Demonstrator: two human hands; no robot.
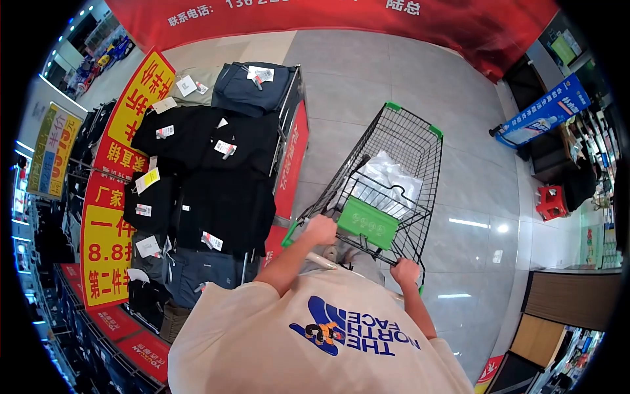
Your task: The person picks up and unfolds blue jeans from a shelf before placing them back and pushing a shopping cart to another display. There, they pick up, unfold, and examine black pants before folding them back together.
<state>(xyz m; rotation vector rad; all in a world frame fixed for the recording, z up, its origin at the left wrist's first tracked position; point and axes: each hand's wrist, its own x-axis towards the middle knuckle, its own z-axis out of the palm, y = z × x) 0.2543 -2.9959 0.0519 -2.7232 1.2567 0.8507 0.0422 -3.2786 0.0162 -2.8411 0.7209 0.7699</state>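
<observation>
Shopping cart (394, 141): black wire with green corner caps, standing on the grey tiled floor (472, 197) straight ahead of the person. Its handle (321, 260) is the end nearest the body, and the cart sits slightly turned, nose towards the upper right.
In the cart: a white garment in clear wrap (388, 176) lies in the basket. A green flap (367, 222) stands at the handle end.
Left of the cart: a clothes table (286, 105) stacked with folded dark garments (223, 190) runs alongside. Its red side panel is just beside the cart's left wall, with only a narrow strip of floor between.
Ahead and right of the cart: bare tiles, a wide open stretch.
Far right of the cart: a red stool (550, 202) and a blue sign (543, 111), both well apart from it.
Left hand (321, 230): clenched round the handle's left end, forearm bare and stretched forward, elbow a little bent.
Right hand (405, 270): clenched round the handle's right end, knuckles up, held closer to the body than the left.
</observation>
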